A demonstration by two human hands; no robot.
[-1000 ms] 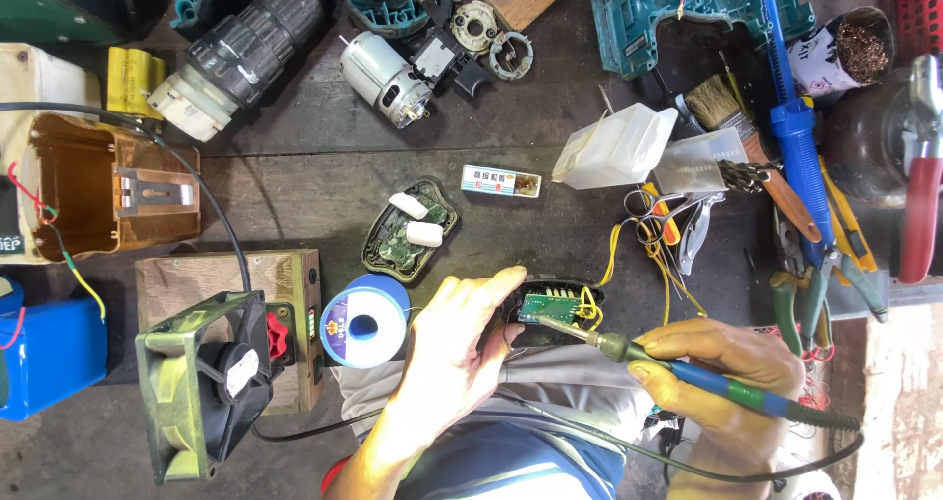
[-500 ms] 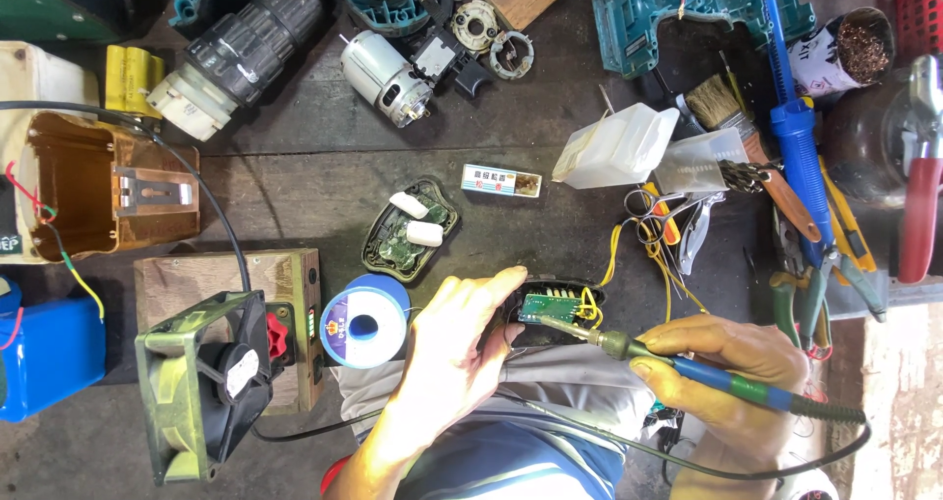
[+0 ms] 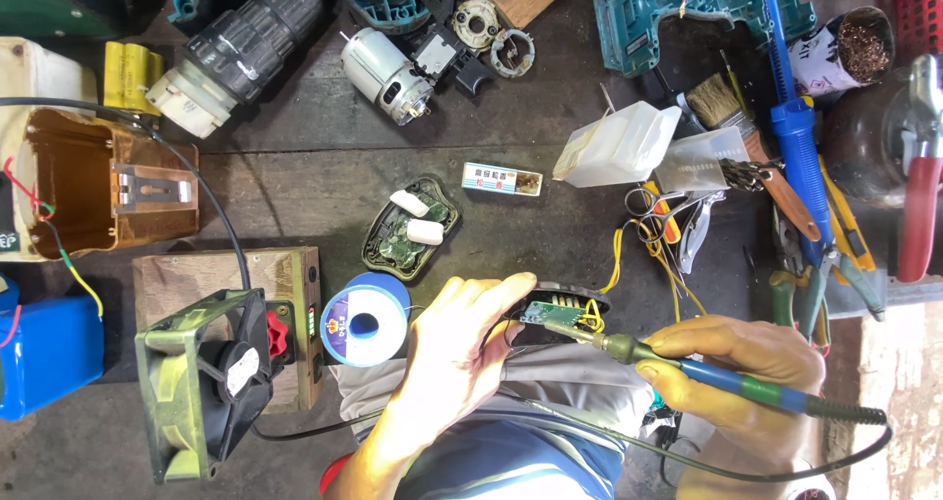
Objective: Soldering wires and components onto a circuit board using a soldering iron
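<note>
My right hand (image 3: 747, 358) grips a blue-handled soldering iron (image 3: 727, 382), its tip resting on a small green circuit board (image 3: 552, 311) with yellow wires (image 3: 593, 315). That board sits in a black oval housing (image 3: 565, 299) on my lap. My left hand (image 3: 457, 348) steadies the housing from the left, fingers laid along its edge. A spool of solder wire (image 3: 363, 318) with a blue label lies just left of my left hand. Farther up the bench rests a second black housing (image 3: 408, 227) holding a green board and two white parts.
A green fan (image 3: 201, 382) on a wooden block stands at lower left, a blue battery (image 3: 44, 353) beside it. A grey motor (image 3: 385, 76), drill parts, a white plastic box (image 3: 619, 146), pliers, a brush and a blue solder sucker (image 3: 791, 117) crowd the top and right.
</note>
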